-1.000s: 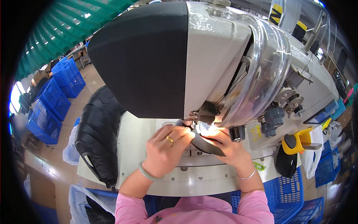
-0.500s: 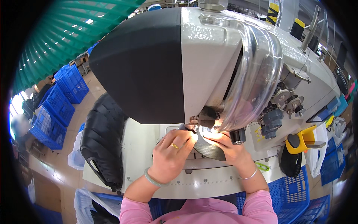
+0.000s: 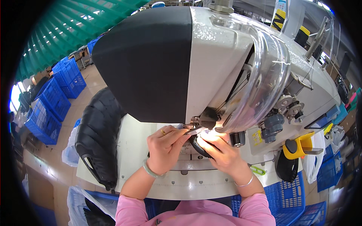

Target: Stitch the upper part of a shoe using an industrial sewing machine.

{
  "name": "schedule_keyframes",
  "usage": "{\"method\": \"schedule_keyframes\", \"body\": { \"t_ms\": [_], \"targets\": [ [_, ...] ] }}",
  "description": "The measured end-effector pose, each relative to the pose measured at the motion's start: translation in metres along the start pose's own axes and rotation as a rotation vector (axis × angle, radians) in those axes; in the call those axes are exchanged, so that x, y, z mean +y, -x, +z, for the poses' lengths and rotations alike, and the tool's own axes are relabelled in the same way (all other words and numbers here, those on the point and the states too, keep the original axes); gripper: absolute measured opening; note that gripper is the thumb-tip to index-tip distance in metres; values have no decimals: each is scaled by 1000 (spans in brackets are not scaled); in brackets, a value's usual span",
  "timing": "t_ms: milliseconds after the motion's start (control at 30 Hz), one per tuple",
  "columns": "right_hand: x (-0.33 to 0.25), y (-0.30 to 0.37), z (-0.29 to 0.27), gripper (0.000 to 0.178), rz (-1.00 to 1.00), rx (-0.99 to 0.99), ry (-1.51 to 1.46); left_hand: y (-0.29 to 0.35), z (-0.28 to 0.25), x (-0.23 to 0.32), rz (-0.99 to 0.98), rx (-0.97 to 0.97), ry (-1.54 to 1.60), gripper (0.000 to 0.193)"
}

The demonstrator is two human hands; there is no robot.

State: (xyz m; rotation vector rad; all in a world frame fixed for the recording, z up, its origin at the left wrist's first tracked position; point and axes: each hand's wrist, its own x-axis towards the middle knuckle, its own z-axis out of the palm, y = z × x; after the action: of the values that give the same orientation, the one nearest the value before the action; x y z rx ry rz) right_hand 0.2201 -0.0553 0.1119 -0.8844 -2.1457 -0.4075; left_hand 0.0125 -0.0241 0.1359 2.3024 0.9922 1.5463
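Observation:
A large industrial sewing machine [image 3: 213, 71] fills the middle. Below its head, close to the presser foot [image 3: 195, 119], my left hand [image 3: 163, 148] pinches the raised grey edge of a small black curved fabric piece [image 3: 200, 147]. From the other side, my right hand [image 3: 226, 155] grips the same piece, its fingers bent along the part under the bright lamp. The machine head and my fingers hide some of the piece, and the needle point cannot be made out.
Nested black moulded pieces [image 3: 98, 141] stand on the table's left side. To the right lie yellow-handled scissors [image 3: 300, 146], a black part [image 3: 286, 166] and a green thread snipper [image 3: 258, 170]. Blue crates [image 3: 44, 122] line the floor; a plastic bag [image 3: 77, 205] hangs near the front left.
The fabric piece has been turned: its grey mesh side faced up before, now a black rim shows and an edge is lifted. My left hand has shifted left, its wrist turned.

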Motion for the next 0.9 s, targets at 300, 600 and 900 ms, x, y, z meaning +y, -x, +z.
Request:
{"method": "schedule_keyframes", "body": {
  "t_ms": [300,600,900],
  "targets": [
    [-10,-4,-3,54,86,49,-110,8,2,10,424,15,-334,29],
    [-23,0,4,50,210,56,-156,5,-2,14,362,-29,-289,27],
    [-28,-5,1,47,114,26,72,6,-5,16,308,-113,-313,30]
  ]
}}
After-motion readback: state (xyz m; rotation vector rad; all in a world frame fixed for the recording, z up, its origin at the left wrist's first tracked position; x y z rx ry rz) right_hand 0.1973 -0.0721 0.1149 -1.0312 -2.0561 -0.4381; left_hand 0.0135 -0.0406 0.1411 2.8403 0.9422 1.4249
